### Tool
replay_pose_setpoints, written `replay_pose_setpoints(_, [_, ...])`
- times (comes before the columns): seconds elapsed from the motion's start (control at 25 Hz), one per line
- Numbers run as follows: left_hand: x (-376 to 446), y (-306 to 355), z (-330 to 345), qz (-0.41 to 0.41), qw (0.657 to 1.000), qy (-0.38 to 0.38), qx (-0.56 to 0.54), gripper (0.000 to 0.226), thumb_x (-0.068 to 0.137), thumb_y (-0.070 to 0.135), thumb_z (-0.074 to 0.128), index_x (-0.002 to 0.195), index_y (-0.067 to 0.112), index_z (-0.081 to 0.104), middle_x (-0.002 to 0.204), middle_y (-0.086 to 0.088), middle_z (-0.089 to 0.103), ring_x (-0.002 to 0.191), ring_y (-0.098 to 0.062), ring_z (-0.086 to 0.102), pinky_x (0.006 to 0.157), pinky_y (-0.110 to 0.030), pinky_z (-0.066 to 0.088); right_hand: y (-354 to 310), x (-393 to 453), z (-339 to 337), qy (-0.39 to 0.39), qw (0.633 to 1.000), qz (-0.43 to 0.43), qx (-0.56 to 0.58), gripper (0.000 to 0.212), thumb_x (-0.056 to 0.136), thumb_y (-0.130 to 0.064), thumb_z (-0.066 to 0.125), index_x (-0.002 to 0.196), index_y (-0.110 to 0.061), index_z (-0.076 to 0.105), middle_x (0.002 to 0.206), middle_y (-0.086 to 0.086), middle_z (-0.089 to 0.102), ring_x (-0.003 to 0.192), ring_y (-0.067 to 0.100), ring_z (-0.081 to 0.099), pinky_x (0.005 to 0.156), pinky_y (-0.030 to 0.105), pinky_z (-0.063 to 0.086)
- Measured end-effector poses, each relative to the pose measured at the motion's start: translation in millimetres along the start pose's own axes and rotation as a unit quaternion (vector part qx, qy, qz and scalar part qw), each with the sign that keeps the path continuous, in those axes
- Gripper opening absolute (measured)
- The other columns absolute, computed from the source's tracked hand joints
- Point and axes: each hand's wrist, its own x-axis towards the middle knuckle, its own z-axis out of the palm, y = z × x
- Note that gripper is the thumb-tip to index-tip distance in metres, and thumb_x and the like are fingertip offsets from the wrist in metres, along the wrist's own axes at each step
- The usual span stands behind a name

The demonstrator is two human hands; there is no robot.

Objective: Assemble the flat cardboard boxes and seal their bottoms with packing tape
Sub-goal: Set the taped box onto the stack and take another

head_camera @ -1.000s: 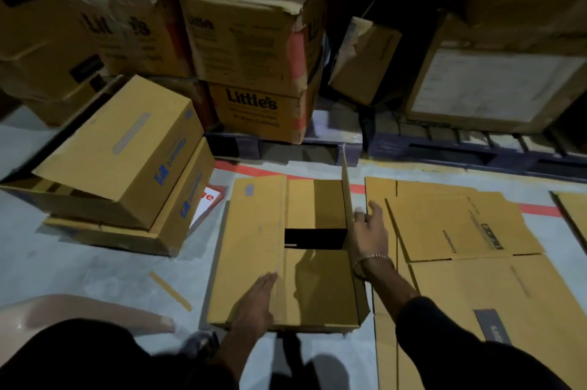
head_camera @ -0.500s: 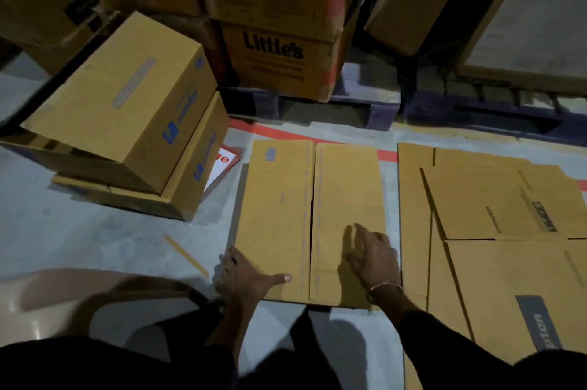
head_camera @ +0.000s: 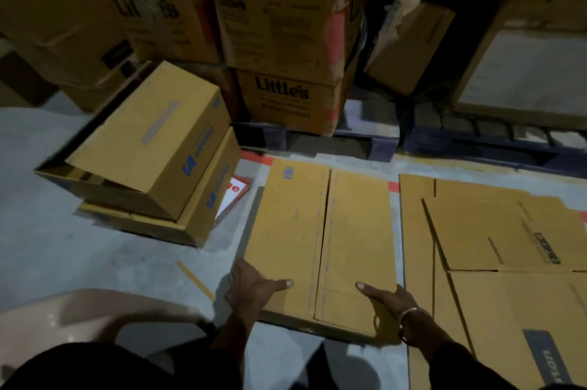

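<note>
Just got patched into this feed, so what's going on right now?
A person is building a cardboard box on the floor. Both bottom flaps are folded shut, meeting at a centre seam with no tape visible on it. The left hand and right hand grip the box's near corners, thumbs lying on top. Assembled boxes are stacked to the left, and flat cardboard sheets lie to the right.

"Little's" printed on stacked brown carton (head_camera: 286, 100), fainter "Little's" on carton above (head_camera: 273, 24)
</note>
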Motion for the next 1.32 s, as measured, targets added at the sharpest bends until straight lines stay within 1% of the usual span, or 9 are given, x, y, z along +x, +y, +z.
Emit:
replay_pose_setpoints(0.08, [-13.8,25.1,-33.3,0.024,0.999,0.016,0.026,0.149,0.045,0.070,0.095,0.156,0.004,0.021,0.160,-0.015,0.035,0.148,-0.036,0.034,0.113,-0.054,0.039,-21.9,-45.1,1.0,-0.027,0.999,-0.022,0.021,0.133,0.027,-0.061,0.103,0.141,-0.010,0.057,0.125,0.012,0.071,0.110,0.038,0.066,0.104,0.051,0.052])
replay_pose_setpoints(0.24, [-16.6,66.8,-109.1,0.072,0.996,0.046,-0.021,0.151,0.044,0.068,0.096,0.158,0.006,0.019,0.161,-0.016,0.035,0.146,-0.036,0.038,0.112,-0.051,0.041,-80.3,-121.9,8.9,-0.038,0.980,-0.143,0.132,0.100,0.059,-0.039,0.101,0.142,-0.008,0.053,0.118,0.005,0.065,0.105,0.031,0.059,0.096,0.040,0.045])
replay_pose_setpoints(0.4, [14.9,77.5,-183.4,0.113,0.985,0.037,-0.126,0.154,0.042,0.062,0.100,0.162,0.011,0.019,0.165,-0.015,0.031,0.147,-0.036,0.038,0.113,-0.048,0.043,-122.1,-134.8,46.5,0.026,0.962,-0.257,0.093,0.095,0.051,-0.064,0.096,0.132,-0.031,0.059,0.119,-0.004,0.068,0.109,0.027,0.061,0.099,0.043,0.048])
replay_pose_setpoints(0.56, [26.0,81.7,-270.2,0.127,0.979,0.070,-0.146,0.170,0.018,0.089,0.084,0.160,0.017,0.024,0.162,-0.009,0.040,0.143,-0.034,0.043,0.111,-0.055,0.046,-172.8,-153.8,99.7,0.057,0.952,-0.291,0.079,0.099,0.046,-0.081,0.089,0.133,-0.044,0.059,0.126,-0.012,0.067,0.125,0.026,0.057,0.105,0.054,0.050])
replay_pose_setpoints(0.76, [14.3,99.3,-416.5,0.103,0.977,0.080,-0.166,0.153,0.028,0.075,0.095,0.156,0.018,0.033,0.153,-0.009,0.050,0.136,-0.033,0.050,0.109,-0.051,0.048,-271.6,-246.8,150.9,0.028,0.959,-0.271,0.076,0.095,0.046,-0.082,0.088,0.128,-0.044,0.061,0.124,-0.007,0.067,0.121,0.024,0.059,0.104,0.052,0.051])
replay_pose_setpoints(0.96, [14.1,94.0,-576.7,0.077,0.975,0.088,-0.190,0.094,0.044,0.045,0.105,0.118,0.023,0.053,0.114,-0.003,0.068,0.111,-0.028,0.066,0.098,-0.047,0.056,-360.2,-350.0,235.8,-0.049,0.965,-0.255,0.041,0.100,0.049,-0.073,0.093,0.135,-0.034,0.060,0.125,-0.005,0.067,0.112,0.019,0.064,0.100,0.043,0.053])
replay_pose_setpoints(1.12, [62.8,58.9,-648.4,0.008,0.985,0.104,-0.135,0.123,0.029,0.067,0.099,0.133,0.024,0.050,0.120,-0.001,0.064,0.114,-0.028,0.061,0.098,-0.046,0.055,-398.4,-364.1,314.3,-0.088,0.975,-0.203,0.003,0.114,0.040,-0.072,0.096,0.137,-0.026,0.060,0.126,-0.001,0.069,0.110,0.020,0.067,0.099,0.047,0.056])
replay_pose_setpoints(1.2, [106.8,36.9,-659.6,-0.007,0.990,0.083,-0.118,0.126,0.026,0.076,0.096,0.133,0.026,0.053,0.120,-0.001,0.064,0.115,-0.029,0.061,0.098,-0.046,0.056,-413.2,-352.9,349.0,-0.087,0.979,-0.184,0.014,0.119,0.036,-0.067,0.099,0.139,-0.022,0.059,0.125,-0.003,0.071,0.110,0.020,0.067,0.101,0.050,0.055])
replay_pose_setpoints(1.32, [175.4,5.2,-669.7,-0.014,0.991,0.080,-0.110,0.127,0.019,0.083,0.091,0.129,0.030,0.055,0.120,-0.003,0.065,0.114,-0.031,0.063,0.093,-0.049,0.060,-426.1,-337.4,399.6,-0.109,0.979,-0.173,-0.010,0.088,0.050,-0.047,0.102,0.126,-0.028,0.063,0.115,-0.009,0.073,0.100,0.009,0.068,0.096,0.040,0.055])
